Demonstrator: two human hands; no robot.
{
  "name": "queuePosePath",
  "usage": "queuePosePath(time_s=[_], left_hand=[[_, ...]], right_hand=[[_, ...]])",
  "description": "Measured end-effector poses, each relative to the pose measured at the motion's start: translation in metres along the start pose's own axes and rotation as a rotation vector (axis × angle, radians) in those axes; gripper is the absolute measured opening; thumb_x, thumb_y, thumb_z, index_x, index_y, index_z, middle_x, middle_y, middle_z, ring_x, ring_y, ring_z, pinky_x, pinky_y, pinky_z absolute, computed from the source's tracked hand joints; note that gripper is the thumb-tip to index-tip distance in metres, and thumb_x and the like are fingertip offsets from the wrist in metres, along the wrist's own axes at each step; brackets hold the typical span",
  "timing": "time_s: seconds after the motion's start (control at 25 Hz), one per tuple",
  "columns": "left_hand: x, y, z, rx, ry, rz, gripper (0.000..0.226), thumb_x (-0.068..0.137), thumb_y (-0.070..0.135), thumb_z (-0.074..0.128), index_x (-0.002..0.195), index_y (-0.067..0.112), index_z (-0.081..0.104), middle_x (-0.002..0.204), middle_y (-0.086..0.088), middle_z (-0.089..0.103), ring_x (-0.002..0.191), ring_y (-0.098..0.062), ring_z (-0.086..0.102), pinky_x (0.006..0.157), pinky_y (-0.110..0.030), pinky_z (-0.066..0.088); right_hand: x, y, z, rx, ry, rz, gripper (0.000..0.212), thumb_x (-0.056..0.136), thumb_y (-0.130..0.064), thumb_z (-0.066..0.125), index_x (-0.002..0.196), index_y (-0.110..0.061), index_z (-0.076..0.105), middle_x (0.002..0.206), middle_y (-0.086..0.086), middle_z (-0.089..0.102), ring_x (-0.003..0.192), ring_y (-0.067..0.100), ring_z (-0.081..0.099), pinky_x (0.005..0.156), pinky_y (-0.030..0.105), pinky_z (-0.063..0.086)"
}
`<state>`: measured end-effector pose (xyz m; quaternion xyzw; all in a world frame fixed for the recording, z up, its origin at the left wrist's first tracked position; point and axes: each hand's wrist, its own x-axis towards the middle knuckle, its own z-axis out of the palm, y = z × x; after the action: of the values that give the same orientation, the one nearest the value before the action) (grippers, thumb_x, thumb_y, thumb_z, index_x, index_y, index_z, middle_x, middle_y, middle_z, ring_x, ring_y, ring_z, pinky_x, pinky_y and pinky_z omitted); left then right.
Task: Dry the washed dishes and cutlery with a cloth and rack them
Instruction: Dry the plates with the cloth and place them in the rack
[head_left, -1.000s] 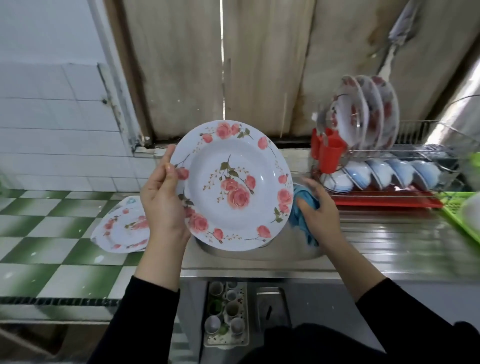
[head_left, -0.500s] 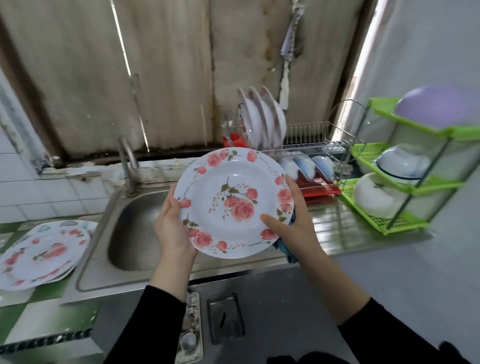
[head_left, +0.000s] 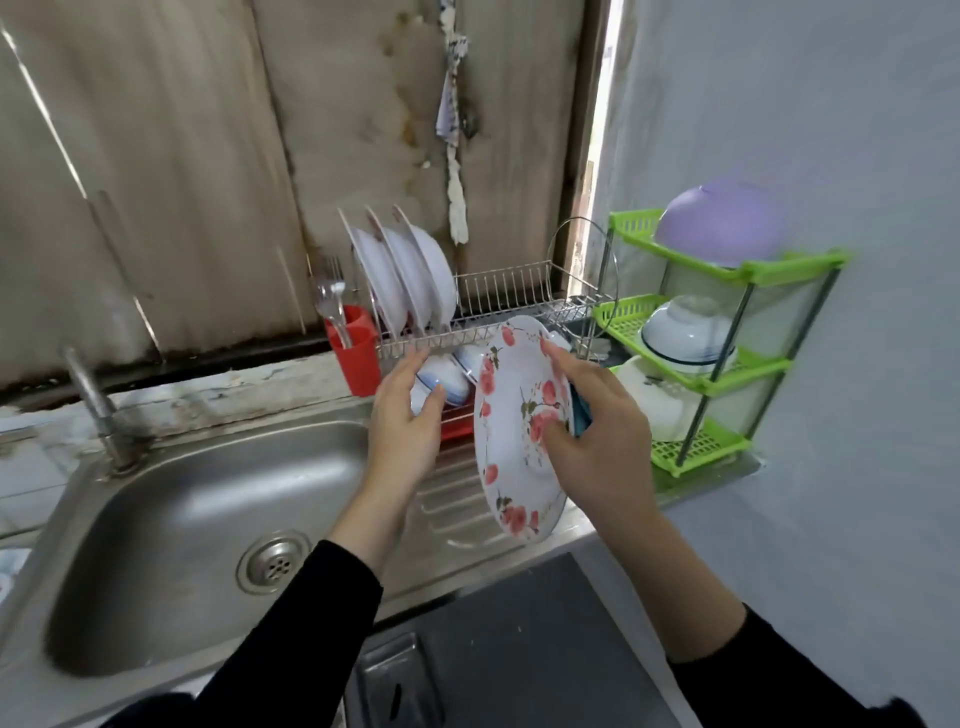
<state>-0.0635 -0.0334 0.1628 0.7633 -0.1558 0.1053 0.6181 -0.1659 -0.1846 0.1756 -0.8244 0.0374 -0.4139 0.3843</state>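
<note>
Now: the white round plate with pink rose print (head_left: 519, 431) is held on edge, nearly upright, over the ribbed steel table (head_left: 452, 514), just in front of the wire dish rack (head_left: 498, 306). It is gripped by the right hand (head_left: 602, 441). The thumb is laid across the face, the other fingers (head_left: 563, 364) reach over the rim, and a blue cloth (head_left: 581, 415) is bunched behind the plate in the same grip.

The edge-on attitude is judged to suit the rack's upper slots, where three white plates (head_left: 400, 280) are stood; free slots are seen to their right.

The left hand (head_left: 410, 421) is held loose, fingers spread and gripping nothing, by the blue-banded bowls (head_left: 447, 382) on the lower tier. Whether a bowl is touched cannot be told; possibly the rack is being steadied.

Cutlery (head_left: 332, 301) is stood in a red plastic cup (head_left: 356, 348) at the rack's left end.
</note>
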Motion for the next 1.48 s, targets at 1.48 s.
queuePosePath(time_s=[1.48], left_hand=[[0.206,-0.026,0.008,1.064,0.217,0.675,0.055,0.093,0.034,0.037,0.144,0.013,0.044,0.151,-0.004,0.041,0.144,-0.021,0.029,0.117,-0.046,0.001]], right_hand=[[0.204,0.11,0.188,-0.191,0.399,-0.529,0.049,0.083,0.005,0.06,0.128,-0.015,0.061,0.116,0.001,0.067,0.077,0.022,0.047,0.06,0.026,0.043]])
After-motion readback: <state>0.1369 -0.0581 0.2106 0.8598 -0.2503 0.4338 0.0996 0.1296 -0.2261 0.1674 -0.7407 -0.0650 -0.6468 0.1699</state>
